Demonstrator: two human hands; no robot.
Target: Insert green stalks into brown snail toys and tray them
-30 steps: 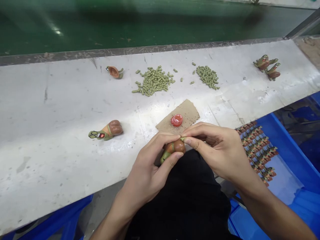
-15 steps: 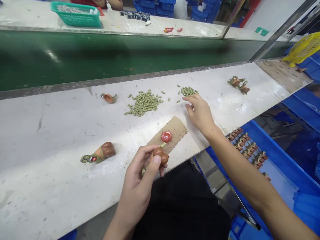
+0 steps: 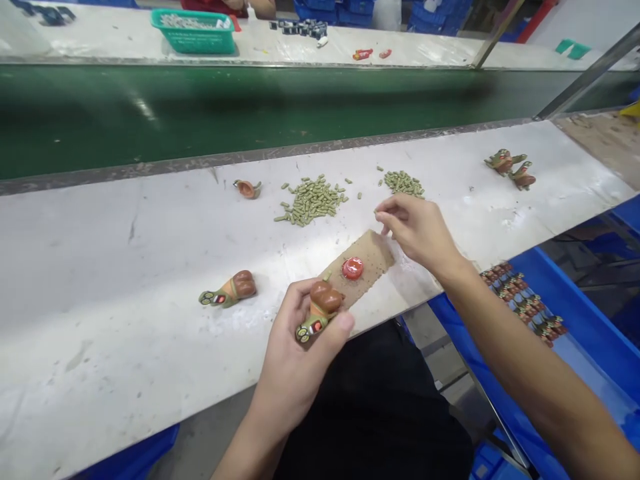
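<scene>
The right hand (image 3: 423, 232) has come back from the small pile of short green pegs (image 3: 404, 183), fingertips close together, maybe pinching one, so a peg may be nearer the shiny brown-and-green toy (image 3: 326, 298). The left hand (image 3: 293, 357) holds that toy by the white counter's (image 3: 150, 267) edge, its face now showing.

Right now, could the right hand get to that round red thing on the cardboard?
Probably yes. The right hand is near the cardboard, with no object visible between it and the red thing. The left hand, holding a figure, is close by but doesn't cover it.
</scene>
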